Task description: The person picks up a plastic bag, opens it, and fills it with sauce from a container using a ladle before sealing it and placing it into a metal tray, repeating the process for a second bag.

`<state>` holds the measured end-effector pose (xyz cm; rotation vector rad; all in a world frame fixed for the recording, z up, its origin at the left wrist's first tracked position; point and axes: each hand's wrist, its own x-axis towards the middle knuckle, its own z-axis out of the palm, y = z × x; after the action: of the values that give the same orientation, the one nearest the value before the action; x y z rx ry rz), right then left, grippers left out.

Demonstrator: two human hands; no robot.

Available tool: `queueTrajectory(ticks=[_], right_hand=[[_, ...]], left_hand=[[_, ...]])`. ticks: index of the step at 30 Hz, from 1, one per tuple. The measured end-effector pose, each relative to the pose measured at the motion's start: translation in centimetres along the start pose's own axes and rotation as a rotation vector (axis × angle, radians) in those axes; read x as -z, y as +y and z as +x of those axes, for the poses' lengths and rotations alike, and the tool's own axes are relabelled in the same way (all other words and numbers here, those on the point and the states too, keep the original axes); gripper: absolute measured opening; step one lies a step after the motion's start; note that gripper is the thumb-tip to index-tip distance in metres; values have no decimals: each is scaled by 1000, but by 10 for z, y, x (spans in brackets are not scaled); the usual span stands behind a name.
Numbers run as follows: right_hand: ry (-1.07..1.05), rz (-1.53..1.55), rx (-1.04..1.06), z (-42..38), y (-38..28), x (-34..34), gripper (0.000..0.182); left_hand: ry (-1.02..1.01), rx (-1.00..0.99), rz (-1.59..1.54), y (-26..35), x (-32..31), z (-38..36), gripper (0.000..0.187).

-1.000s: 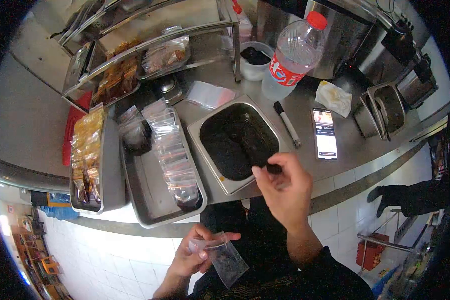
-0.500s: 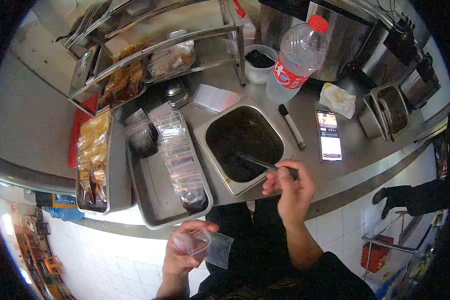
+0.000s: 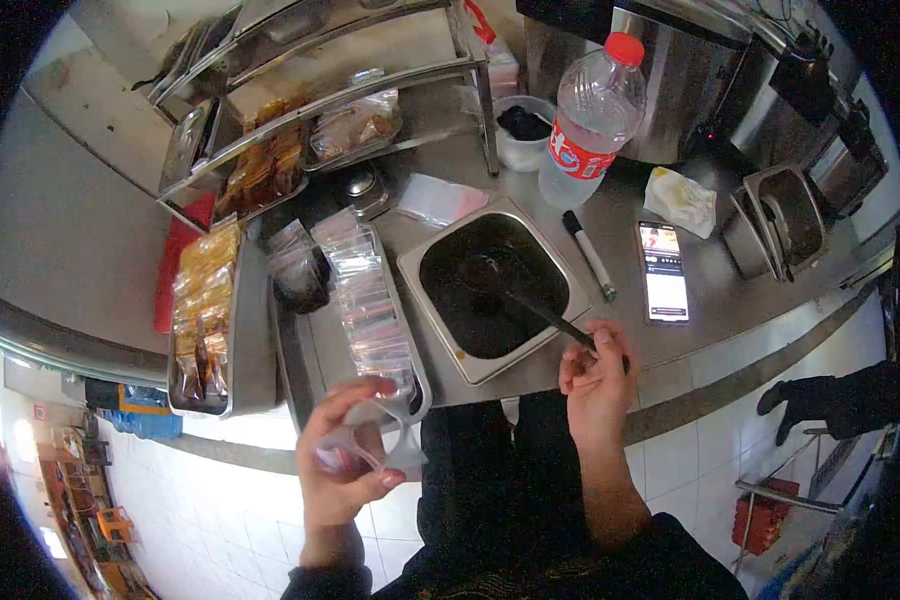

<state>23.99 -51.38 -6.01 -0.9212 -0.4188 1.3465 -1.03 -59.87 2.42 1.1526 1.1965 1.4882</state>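
Observation:
My left hand [image 3: 335, 470] is closed around a small clear plastic cup [image 3: 362, 446], with a clear zip bag [image 3: 406, 452] against it. It is in front of a metal tray [image 3: 315, 345] holding a row of small filled zip bags [image 3: 370, 310]. My right hand [image 3: 598, 390] grips the dark handle of a spoon [image 3: 550, 315], whose bowl sits in dark sauce. That sauce fills much of a square steel pan [image 3: 430, 330] near the counter's front edge.
Left stands a deep tray of amber packets [image 3: 205, 290]. Behind are a metal rack [image 3: 320, 110], a stack of flat bags [image 3: 440, 200], a white tub [image 3: 522, 150] and a large bottle [image 3: 590, 125]. A marker [image 3: 590, 255], lit phone [image 3: 663, 272] and crumpled tissue [image 3: 680, 200] lie right.
My left hand has risen towards the tray with the cup and bag, its fingers spreading wider around the cup. The spoon has turned in the pan, its bowl now farther back. The view has shifted slightly.

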Motion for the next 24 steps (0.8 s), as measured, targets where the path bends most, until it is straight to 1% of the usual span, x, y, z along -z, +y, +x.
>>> queueTrajectory(ticks=[4,8,9,12,13,16,17,20,22,24], right_hand=[[-105,26,25,-1,-2,7,28],[-91,23,40,-2,-2,13,27],[-83,30,36,-2,-2,14,27],[-69,21,52,-4,-5,14,26],[-65,12,60,-4,-6,14,26],[-64,27,55,-3,-7,17,25],[-66,9,68,-2,-8,16,25],[-56,-24,84,-1,-12,13,25],[-35,-7,78,0,-18,9,25],[-28,-3,120,-1,-29,2,25]], left_hand=[[92,-121,177,26,-11,20,79],[107,-250,138,36,-31,41,85],[24,-272,148,35,-30,49,85],[11,-290,93,33,-42,69,84],[-37,-238,131,35,-43,72,80],[-44,-124,49,28,-54,82,76],[-53,-113,129,24,-52,84,68],[-29,-200,282,7,-56,93,60],[-23,-182,254,2,-59,95,55],[-11,-87,169,2,-65,94,56]])
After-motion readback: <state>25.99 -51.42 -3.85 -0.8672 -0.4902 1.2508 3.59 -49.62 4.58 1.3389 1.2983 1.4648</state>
